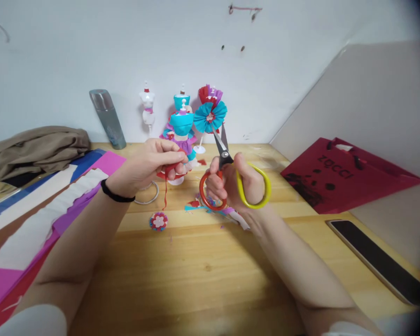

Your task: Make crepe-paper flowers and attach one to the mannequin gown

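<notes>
Pinched in my left hand (163,161) is a piece of red paper (175,161), from which a thin red strip (165,191) hangs. My right hand (231,182) grips scissors (224,155) with one orange and one yellow handle loop; their blades point up and stand apart. Below my left hand a round rosette (158,221) with a white flower centre lies on the table. Behind my hands stand small dress forms (182,122) in blue and purple paper, and a large blue pleated rosette (210,116) is on another.
Coloured paper sheets (70,200) and a brown cloth (38,149) lie at the left, near a grey bottle (108,119). A silver ring (147,201) and paper scraps (194,205) are near my hands. A red bag (350,175) and a phone (374,261) are at the right.
</notes>
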`<move>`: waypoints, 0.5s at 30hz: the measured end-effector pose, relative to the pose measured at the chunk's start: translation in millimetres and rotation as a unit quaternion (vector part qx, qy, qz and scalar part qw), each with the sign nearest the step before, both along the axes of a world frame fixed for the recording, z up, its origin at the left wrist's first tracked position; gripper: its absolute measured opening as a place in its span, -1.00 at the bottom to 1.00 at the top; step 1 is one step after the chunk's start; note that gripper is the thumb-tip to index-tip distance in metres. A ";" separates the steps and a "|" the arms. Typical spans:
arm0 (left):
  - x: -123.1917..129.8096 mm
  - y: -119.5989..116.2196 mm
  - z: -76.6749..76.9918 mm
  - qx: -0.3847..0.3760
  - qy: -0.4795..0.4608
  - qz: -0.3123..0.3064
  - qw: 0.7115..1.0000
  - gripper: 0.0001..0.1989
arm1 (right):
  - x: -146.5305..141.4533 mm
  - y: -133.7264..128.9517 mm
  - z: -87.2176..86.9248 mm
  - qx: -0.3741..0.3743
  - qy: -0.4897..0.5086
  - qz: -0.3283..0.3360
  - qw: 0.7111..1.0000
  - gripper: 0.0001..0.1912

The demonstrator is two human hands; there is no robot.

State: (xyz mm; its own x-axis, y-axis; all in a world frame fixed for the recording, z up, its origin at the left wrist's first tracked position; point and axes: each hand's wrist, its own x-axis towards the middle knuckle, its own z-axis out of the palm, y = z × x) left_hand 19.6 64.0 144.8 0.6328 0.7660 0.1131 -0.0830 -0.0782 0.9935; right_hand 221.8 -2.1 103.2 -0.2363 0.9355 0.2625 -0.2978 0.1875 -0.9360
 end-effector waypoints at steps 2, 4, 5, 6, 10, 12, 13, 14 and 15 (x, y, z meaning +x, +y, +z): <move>-0.5 -1.1 0.0 0.000 0.000 -0.007 1.000 -0.78 | 0.6 -0.9 -2.0 0.005 -0.010 -0.020 1.000 -0.53; -1.4 -3.0 0.6 0.006 -0.004 -0.005 1.000 -0.79 | 0.6 -2.5 -2.8 0.010 -0.033 -0.029 0.999 -0.59; -1.7 -4.2 1.1 0.011 -0.010 -0.002 1.000 -0.79 | 0.0 -3.2 -3.0 0.013 -0.047 -0.034 0.998 -0.63; -1.6 -5.4 1.5 0.016 -0.017 0.000 1.000 -0.79 | -1.0 -3.7 -3.2 0.016 -0.057 -0.043 0.997 -0.65; 3.5 -9.9 0.2 0.027 0.008 -0.020 0.999 -0.78 | -6.4 -1.8 -5.7 0.028 -0.055 -0.102 0.993 -0.58; 8.4 -10.8 -3.4 0.042 0.045 -0.037 0.997 -0.78 | -7.2 0.5 -6.5 0.035 -0.042 -0.112 0.992 -0.52; 10.9 -11.0 -5.5 0.051 0.061 -0.050 0.996 -0.78 | -6.8 1.5 -6.5 0.041 -0.037 -0.115 0.992 -0.50; 13.4 -11.1 -7.7 0.059 0.073 -0.060 0.994 -0.78 | -6.0 2.2 -6.2 0.047 -0.035 -0.118 0.991 -0.49; 15.6 -11.3 -9.5 0.065 0.087 -0.065 0.992 -0.77 | -4.9 2.5 -5.6 0.051 -0.036 -0.120 0.991 -0.49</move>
